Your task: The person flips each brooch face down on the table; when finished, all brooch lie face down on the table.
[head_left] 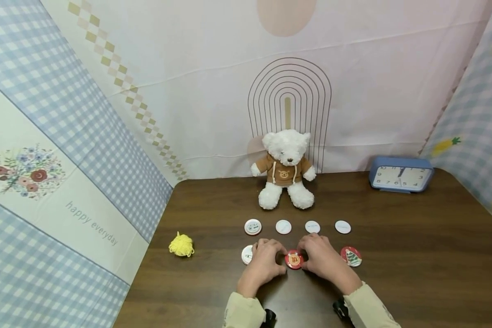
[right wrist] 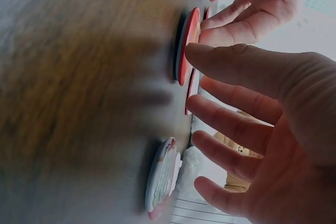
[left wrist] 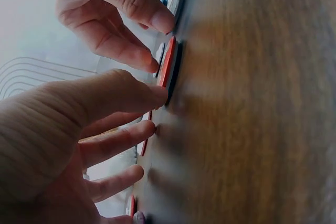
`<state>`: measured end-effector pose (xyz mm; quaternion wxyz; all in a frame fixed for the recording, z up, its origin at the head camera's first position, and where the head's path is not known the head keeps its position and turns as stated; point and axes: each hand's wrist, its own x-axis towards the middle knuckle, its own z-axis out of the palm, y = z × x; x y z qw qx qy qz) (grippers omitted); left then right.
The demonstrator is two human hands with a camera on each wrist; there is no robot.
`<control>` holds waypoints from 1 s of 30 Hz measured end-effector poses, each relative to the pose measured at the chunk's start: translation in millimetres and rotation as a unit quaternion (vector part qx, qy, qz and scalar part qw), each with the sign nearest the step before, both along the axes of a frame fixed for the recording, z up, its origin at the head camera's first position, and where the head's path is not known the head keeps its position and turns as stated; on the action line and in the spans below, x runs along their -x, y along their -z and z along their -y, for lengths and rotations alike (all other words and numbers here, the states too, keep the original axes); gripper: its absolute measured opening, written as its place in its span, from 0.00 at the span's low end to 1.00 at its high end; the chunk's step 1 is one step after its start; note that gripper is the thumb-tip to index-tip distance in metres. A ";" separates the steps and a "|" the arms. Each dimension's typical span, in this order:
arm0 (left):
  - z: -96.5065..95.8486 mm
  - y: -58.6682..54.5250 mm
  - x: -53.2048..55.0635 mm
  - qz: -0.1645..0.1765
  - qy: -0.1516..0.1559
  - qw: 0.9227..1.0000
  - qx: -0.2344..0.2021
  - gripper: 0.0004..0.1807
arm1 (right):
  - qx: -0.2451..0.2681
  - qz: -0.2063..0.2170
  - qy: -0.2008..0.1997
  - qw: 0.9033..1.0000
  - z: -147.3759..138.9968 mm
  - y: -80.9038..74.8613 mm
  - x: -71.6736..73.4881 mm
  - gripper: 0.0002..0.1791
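Observation:
A round red badge with a gold centre lies between the two hands, near the front middle of the table. The left hand holds its left side with thumb and index finger, the other fingers spread. From the right, the right hand holds the badge's other side between thumb and index finger. In the left wrist view the left thumb covers one end of the red badge. A white round badge is partly hidden by the left hand. Beside the right forearm lies a red badge with a Christmas tree.
Behind the hands several white round badges form a row. A white teddy bear in a brown hoodie sits against the back cloth. A blue clock stands at the back right, and yellow yarn lies on the left.

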<state>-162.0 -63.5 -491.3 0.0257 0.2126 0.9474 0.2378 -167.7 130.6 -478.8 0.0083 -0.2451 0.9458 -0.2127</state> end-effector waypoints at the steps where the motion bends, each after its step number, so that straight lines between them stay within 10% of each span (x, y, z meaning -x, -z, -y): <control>1: -0.4 -0.2 -0.7 0.003 -0.001 1.000 0.000 0.17 | -0.001 0.003 -0.001 1.000 0.2 0.1 -0.2 0.14; 30: -8.3 1.5 0.4 -0.028 -0.001 0.999 0.017 0.15 | 0.012 -0.040 -0.067 0.997 -6.1 6.8 4.1 0.11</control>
